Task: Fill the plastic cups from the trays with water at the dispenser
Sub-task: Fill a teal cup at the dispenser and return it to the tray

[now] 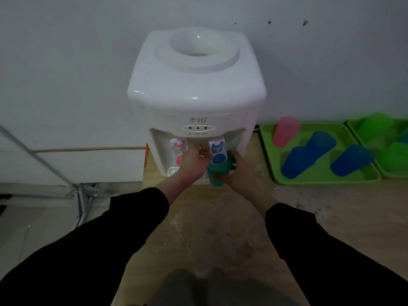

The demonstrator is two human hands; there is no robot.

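Green cup (217, 174) stands under the blue tap (218, 150) of the dispenser (196, 85), clasped from its right by the curled fingers (235, 155) of the right hand (239, 173). The left hand (193, 161), fingers bent, pinches the tap just above the cup's rim.

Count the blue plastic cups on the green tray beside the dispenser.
3 blue plastic cups on the green plastic tray: one back middle, one front left, one front right. None looks hidden.
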